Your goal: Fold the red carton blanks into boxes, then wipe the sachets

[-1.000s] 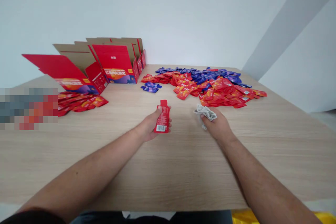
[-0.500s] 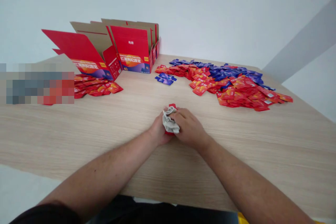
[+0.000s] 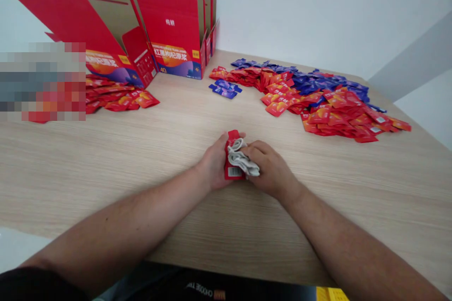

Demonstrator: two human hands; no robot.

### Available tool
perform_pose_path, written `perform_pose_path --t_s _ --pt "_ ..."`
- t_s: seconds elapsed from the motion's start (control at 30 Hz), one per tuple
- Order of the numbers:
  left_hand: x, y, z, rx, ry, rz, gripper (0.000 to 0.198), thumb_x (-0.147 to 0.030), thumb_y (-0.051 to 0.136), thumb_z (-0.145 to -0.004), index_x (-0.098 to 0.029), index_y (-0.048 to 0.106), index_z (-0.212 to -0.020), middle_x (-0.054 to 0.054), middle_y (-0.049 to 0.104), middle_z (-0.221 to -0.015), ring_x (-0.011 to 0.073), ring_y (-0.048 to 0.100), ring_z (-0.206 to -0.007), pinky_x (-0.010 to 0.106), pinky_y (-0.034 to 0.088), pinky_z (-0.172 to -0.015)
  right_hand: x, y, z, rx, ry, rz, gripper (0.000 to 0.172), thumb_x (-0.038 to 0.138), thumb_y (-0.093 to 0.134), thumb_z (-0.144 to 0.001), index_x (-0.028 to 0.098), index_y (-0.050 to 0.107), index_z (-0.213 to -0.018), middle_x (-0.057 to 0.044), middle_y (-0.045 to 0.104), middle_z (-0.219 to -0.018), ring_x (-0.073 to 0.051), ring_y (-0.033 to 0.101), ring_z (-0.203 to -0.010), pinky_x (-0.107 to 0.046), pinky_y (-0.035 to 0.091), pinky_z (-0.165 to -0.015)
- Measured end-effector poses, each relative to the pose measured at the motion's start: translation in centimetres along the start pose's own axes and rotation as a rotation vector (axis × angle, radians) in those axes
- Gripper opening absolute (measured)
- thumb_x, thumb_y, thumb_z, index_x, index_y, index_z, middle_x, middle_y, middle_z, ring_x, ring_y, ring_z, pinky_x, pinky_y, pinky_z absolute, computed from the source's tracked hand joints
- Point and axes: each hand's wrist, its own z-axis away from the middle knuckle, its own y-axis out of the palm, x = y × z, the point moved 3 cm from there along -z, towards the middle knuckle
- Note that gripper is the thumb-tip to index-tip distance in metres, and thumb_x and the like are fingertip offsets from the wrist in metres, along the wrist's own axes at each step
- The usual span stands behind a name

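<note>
In the head view, a red sachet [image 3: 233,172] with a barcode on its lower end lies in my left hand [image 3: 214,162], whose fingers are closed around its edge. My right hand [image 3: 270,167] pinches a crumpled whitish cloth [image 3: 243,160] and holds it against the sachet's face. The cloth covers the sachet's middle and right side. Both hands are just above the wooden table [image 3: 169,150], near its front edge. Beyond them lie a few blue sachets [image 3: 225,89].
Open red cartons [image 3: 167,23] stand at the back left, with red sachets [image 3: 120,96] before them. A pixelated patch hides the far left. Heaps of red sachets [image 3: 348,117] and blue sachets [image 3: 325,82] cover the back right. A yellow object [image 3: 331,294] shows below the front edge.
My right hand has drawn the cloth to the right across the sachet, and the barcode now shows. The whole view has shifted, with the cartons appearing larger and higher.
</note>
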Motion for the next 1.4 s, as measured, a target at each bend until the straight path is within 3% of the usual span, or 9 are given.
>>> perform_pose_path --t_s 0.17,0.3,0.43,0.57,0.7,0.83,0.93,1.1,1.4 --pt "-0.8 0.1 0.0 -0.043 0.045 -0.013 0.055 -0.057 0.035 -0.106 -0.018 0.062 -0.133 0.007 0.071 -0.087 0.0235 0.073 -0.081 0.039 0.058 -0.081 0.2 0.3 0.2 0.111 -0.104 -0.070 0.020 0.020 0.063 -0.092 0.020 0.069 -0.111 -0.010 0.068 -0.102 -0.024 0.063 -0.094 -0.038 0.053 -0.086" --pt "-1.1 -0.1 -0.3 -0.046 0.067 -0.041 0.057 -0.060 0.033 -0.105 -0.019 0.062 -0.132 0.008 0.072 -0.090 0.0228 0.072 -0.077 0.041 0.059 -0.080 -0.7 0.1 0.2 0.008 0.040 -0.081 0.021 0.018 0.062 -0.091 0.021 0.068 -0.110 -0.010 0.068 -0.102 -0.023 0.063 -0.096 -0.035 0.053 -0.085" --pt "-1.4 -0.1 -0.3 -0.019 0.093 -0.043 0.057 -0.059 0.031 -0.106 -0.018 0.061 -0.131 0.010 0.073 -0.094 0.0252 0.074 -0.089 0.042 0.059 -0.086 -0.5 0.4 0.2 0.107 -0.023 -0.102 0.022 0.021 0.064 -0.091 0.024 0.068 -0.112 -0.007 0.069 -0.104 -0.022 0.064 -0.096 -0.034 0.053 -0.086" --pt "-1.3 0.0 -0.1 -0.020 0.079 -0.040 0.056 -0.062 0.033 -0.105 -0.021 0.062 -0.130 0.008 0.072 -0.092 0.0240 0.074 -0.085 0.043 0.059 -0.084 -0.7 0.1 0.1 0.004 0.075 -0.073 0.021 0.019 0.061 -0.092 0.023 0.068 -0.111 -0.009 0.068 -0.106 -0.024 0.064 -0.102 -0.036 0.053 -0.088" --pt "-1.1 0.1 0.0 -0.023 0.093 -0.061 0.054 -0.059 0.035 -0.106 -0.019 0.062 -0.131 0.009 0.072 -0.093 0.0237 0.074 -0.089 0.041 0.058 -0.088 0.1 0.5 0.1 0.123 -0.047 -0.106 0.019 0.020 0.062 -0.091 0.024 0.069 -0.109 -0.006 0.068 -0.100 -0.021 0.063 -0.091 -0.033 0.053 -0.081" --pt "-0.5 0.5 0.3 -0.012 0.076 -0.072 0.056 -0.060 0.033 -0.106 -0.022 0.061 -0.136 0.007 0.073 -0.093 0.0203 0.071 -0.078 0.036 0.059 -0.079 -0.3 0.1 0.1 -0.024 0.111 -0.052 0.019 0.018 0.061 -0.092 0.024 0.068 -0.109 -0.008 0.068 -0.100 -0.023 0.063 -0.097 -0.035 0.054 -0.085" --pt "0.5 0.8 0.6 0.020 0.004 -0.096 0.055 -0.055 0.031 -0.108 -0.020 0.061 -0.138 0.009 0.074 -0.097 0.0203 0.071 -0.079 0.034 0.058 -0.075 -0.2 0.1 -0.1 0.012 0.039 -0.026 0.019 0.020 0.063 -0.092 0.023 0.068 -0.110 -0.009 0.068 -0.102 -0.024 0.063 -0.096 -0.037 0.054 -0.086" --pt "2.0 0.6 0.8 0.087 -0.054 -0.294 0.054 -0.060 0.039 -0.104 -0.020 0.067 -0.128 0.011 0.076 -0.098 0.0242 0.071 -0.076 0.039 0.062 -0.065 -2.0 -1.2 0.1 -0.203 0.207 0.013 0.017 0.019 0.062 -0.092 0.025 0.066 -0.107 -0.007 0.069 -0.097 -0.024 0.063 -0.095 -0.037 0.055 -0.083" --pt "1.4 0.3 1.0 0.152 -0.124 -0.454 0.061 -0.062 0.031 -0.105 -0.016 0.065 -0.128 0.015 0.075 -0.093 0.0247 0.071 -0.067 0.036 0.060 -0.052 -2.2 -1.9 0.3 -0.213 0.225 -0.012 0.008 0.022 0.061 -0.093 0.024 0.064 -0.100 -0.006 0.067 -0.094 -0.024 0.062 -0.093 -0.037 0.053 -0.082"
